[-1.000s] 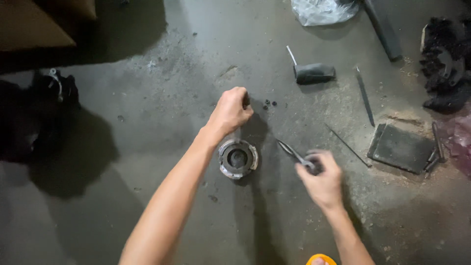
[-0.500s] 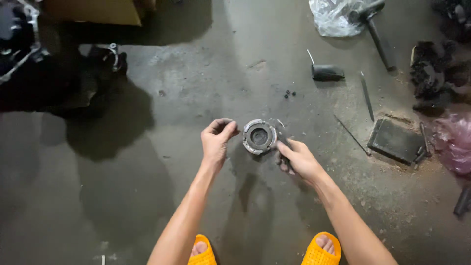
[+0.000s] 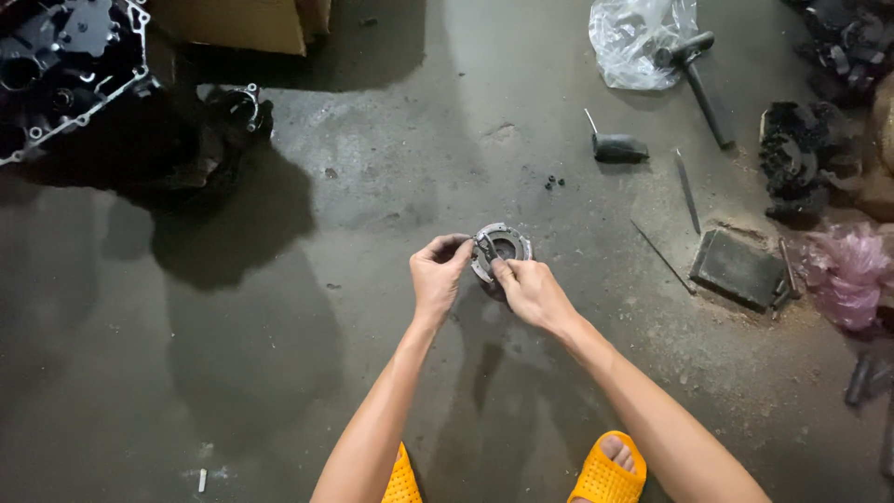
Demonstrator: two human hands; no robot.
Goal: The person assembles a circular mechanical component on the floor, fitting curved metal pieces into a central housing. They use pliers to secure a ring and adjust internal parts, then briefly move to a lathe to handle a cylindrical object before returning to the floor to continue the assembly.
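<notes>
A round grey metal hub with a dark hollow centre (image 3: 503, 250) stands tipped up on the stained concrete floor (image 3: 372, 186), held between both hands. The left hand (image 3: 440, 275) curls its fingertips onto the hub's left rim. The right hand (image 3: 529, 291) closes thumb and fingers on the near rim and on a thin dark tool (image 3: 487, 246) laid across the hub's face; how firm either grip is cannot be told.

Just beyond the right hand lie a few small black beads (image 3: 553, 182). Further out to its right are a short black-handled tool (image 3: 615, 147), a slim metal rod (image 3: 687, 191) and a flat dark rectangular plate (image 3: 740, 268). Beyond these, a crumpled clear plastic bag (image 3: 633, 37) lies against the head of a dark mallet (image 3: 698, 74); what it contains cannot be made out. Far beyond the left hand sits a black engine casing (image 3: 65, 65). Orange sandals (image 3: 605, 470) show beneath the forearms.

Half a second ago the hub lay flat with the hands at either side; it is now lifted on edge, with both hands closed in on it.
</notes>
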